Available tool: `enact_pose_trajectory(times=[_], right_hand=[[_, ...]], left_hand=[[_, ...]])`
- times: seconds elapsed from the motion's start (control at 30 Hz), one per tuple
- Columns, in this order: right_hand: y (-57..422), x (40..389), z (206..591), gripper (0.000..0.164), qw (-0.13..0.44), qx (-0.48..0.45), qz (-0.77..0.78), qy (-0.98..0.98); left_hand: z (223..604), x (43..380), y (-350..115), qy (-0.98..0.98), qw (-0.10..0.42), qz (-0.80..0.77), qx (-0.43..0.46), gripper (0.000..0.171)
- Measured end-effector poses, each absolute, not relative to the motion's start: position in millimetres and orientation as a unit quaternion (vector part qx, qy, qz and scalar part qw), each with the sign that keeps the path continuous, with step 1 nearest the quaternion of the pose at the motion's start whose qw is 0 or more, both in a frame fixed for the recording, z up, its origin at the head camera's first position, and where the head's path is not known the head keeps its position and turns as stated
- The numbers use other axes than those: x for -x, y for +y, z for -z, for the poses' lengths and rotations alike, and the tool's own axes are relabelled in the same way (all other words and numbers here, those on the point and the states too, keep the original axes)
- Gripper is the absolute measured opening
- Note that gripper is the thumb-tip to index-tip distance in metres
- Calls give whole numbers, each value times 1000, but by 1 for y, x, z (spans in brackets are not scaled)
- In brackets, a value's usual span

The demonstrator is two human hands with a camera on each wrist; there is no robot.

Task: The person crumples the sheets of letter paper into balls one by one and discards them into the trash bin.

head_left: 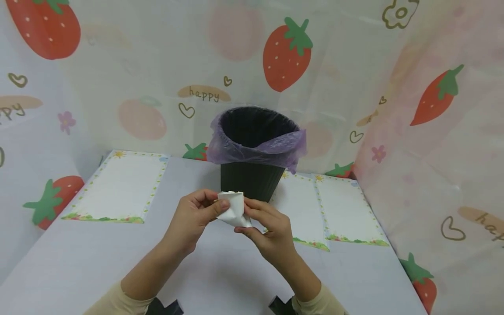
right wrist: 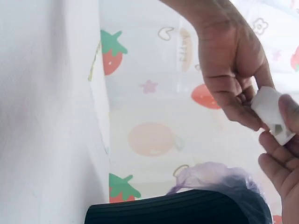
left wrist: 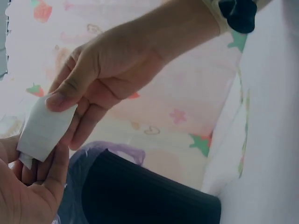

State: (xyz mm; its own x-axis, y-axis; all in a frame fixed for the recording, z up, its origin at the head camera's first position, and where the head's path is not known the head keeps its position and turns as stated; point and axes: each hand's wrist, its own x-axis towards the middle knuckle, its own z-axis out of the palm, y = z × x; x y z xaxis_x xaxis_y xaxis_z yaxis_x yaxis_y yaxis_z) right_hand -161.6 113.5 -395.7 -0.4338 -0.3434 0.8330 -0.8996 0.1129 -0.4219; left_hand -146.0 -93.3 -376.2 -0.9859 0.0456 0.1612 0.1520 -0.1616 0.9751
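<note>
A small folded white paper (head_left: 232, 210) is held up between both hands, in front of the bin. My left hand (head_left: 189, 218) pinches its left side, the thumb lying across the front face. On the other side my right hand (head_left: 271, 227) grips the right edge and lower corner. In the left wrist view the right thumb presses the flat face of the white paper (left wrist: 44, 128) with fingers behind it. Folds and a small opening show at the lower end of the paper (right wrist: 273, 114) in the right wrist view.
Behind the hands stands a black bin (head_left: 248, 179) lined with a purple plastic bag (head_left: 256, 151) folded over its rim. A bordered white sheet (head_left: 118, 188) lies at the left; two more, including one sheet (head_left: 350, 210), lie at the right. Strawberry-printed cloth walls surround the white table (head_left: 98, 262).
</note>
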Motion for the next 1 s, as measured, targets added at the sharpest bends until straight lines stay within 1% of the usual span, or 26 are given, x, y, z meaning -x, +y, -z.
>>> enact_pose_trajectory(times=[0.07,0.2,0.27,0.3,0.33,0.37,0.43,0.5,0.57,0.63,0.7,0.8,0.83,0.97,1.0], right_hand=[[116,163,396,45,276,-432,-497,-701],[121,165,394,33,258,-406,-509,-714],[124,164,391,25,256,-398,-513,-716],[125,164,389,21,258,-395,-514,-717],[127,163,387,16,261,-394,-512,-717],[128,163,386,11,264,-393,-510,-718],[129,161,383,5,266,-398,-504,-719],[130,159,380,9,260,-405,-495,-723],[130,158,376,10,248,-408,-491,-728],[131,157,373,11,229,-402,-495,-735],[133,156,370,21,203,-394,-505,-741],[136,154,368,35,148,-388,-536,-735],[136,154,368,34,130,-387,-547,-731],[137,153,370,11,81,-383,-605,-694],[136,154,371,10,70,-379,-622,-682]], left_hand=[[379,145,-90,-668,65,735,98,36],[385,141,-86,-729,153,641,183,57],[386,141,-86,-745,172,605,224,64],[386,142,-86,-750,169,594,238,65],[386,142,-86,-749,153,594,249,66],[387,143,-86,-748,131,598,255,64],[388,144,-85,-740,89,614,260,56],[390,144,-85,-731,60,628,260,41],[390,144,-87,-724,55,635,264,28],[389,144,-88,-722,61,632,275,19],[387,144,-90,-722,61,627,287,13],[386,144,-90,-727,50,613,306,9],[386,144,-90,-727,46,609,313,9],[387,147,-88,-706,28,615,350,11],[387,149,-88,-696,25,620,362,11]])
